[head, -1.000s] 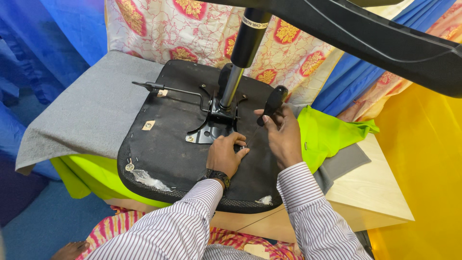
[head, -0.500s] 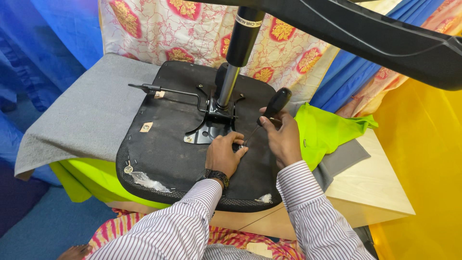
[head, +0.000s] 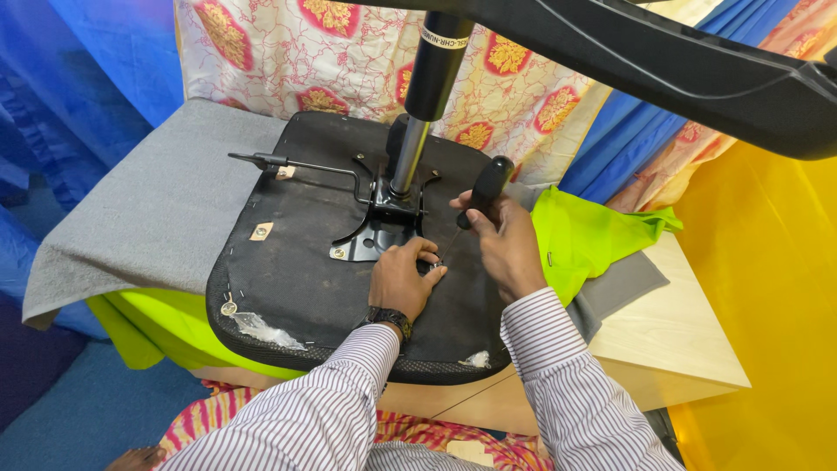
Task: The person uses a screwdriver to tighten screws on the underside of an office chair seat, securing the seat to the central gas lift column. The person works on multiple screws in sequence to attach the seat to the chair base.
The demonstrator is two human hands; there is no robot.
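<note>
Underneath, a black-handled screwdriver [head: 482,196] is gripped by the right hand [head: 506,244]; a bolt on the upturned chair seat [head: 296,262] is pinched by the left hand [head: 399,281].

**Labels on the upturned chair seat**

We are seeing a narrow white label band [head: 443,39] wrapping the black gas cylinder [head: 436,65] near its top. Small pale square stickers are lying on the black seat underside [head: 296,270]: one [head: 261,231] left of centre, one [head: 285,172] by the lever. We are finding no packages, signs or screens.
</note>
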